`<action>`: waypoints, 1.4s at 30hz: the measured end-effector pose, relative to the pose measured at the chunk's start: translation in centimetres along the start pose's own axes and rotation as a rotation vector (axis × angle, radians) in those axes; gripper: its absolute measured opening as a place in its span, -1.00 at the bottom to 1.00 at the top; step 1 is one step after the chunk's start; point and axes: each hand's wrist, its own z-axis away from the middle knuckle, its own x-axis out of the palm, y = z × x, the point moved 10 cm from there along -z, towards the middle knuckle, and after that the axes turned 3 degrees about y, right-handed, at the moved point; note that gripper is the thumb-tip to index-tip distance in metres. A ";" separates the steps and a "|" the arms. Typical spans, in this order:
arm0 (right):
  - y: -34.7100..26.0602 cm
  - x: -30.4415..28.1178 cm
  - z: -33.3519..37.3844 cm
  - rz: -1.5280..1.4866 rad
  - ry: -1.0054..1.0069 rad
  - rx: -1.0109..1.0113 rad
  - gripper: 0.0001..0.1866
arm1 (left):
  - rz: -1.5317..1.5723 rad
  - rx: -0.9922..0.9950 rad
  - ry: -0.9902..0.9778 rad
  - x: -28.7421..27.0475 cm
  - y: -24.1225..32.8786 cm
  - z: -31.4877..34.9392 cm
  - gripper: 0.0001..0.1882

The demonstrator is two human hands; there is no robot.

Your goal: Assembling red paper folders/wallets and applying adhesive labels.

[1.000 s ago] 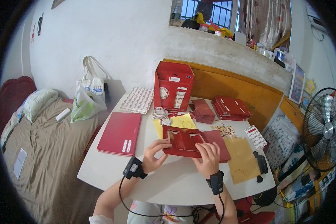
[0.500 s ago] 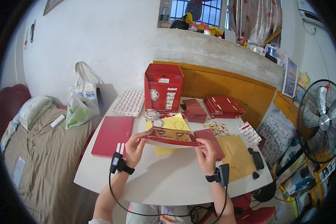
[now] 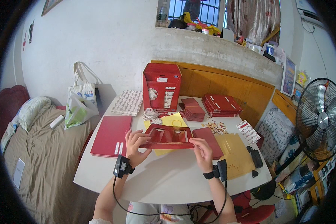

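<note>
Both hands hold a shallow red cardboard box (image 3: pixel 167 145) up above the near middle of the table, its inside folds facing me. My left hand (image 3: pixel 136 148) has its left end, fingers curled over the edge and thumb at the front side. At the right end, my right hand (image 3: pixel 202 152) pinches the corner between thumb and fingers. A yellow sheet (image 3: pixel 174 120) lies just beyond the box, partly covered by it. To the left rests a stack of flat red card sheets (image 3: pixel 110 134). Close to my right hand are more red cards (image 3: pixel 209 140), partly hidden.
On the white table (image 3: pixel 156 186) stand a tall red display box (image 3: pixel 162 84), stacked red boxes (image 3: pixel 221 105), banded red cards (image 3: pixel 192 109), patterned sheets (image 3: pixel 127 102), small scraps (image 3: pixel 216 127) and a tan board (image 3: pixel 235 156). A fan (image 3: pixel 321 119) stands right, a bed (image 3: pixel 44 160) left.
The box has tilted so that more of its inside shows. My left hand has turned, its fingers now lying over the box's left end. My right hand stays at the right corner.
</note>
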 end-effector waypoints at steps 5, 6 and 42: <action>-0.2 0.7 0.3 0.034 -0.037 -0.025 -0.77 | -0.047 0.156 -0.102 1.2 1.9 0.6 -0.70; 0.0 0.8 0.4 0.033 -0.050 -0.009 -0.77 | -0.046 0.156 -0.101 1.3 2.0 0.6 -0.70; 0.6 1.9 0.7 0.010 -0.177 0.045 -0.80 | 0.033 0.113 0.036 0.4 1.5 0.7 -0.84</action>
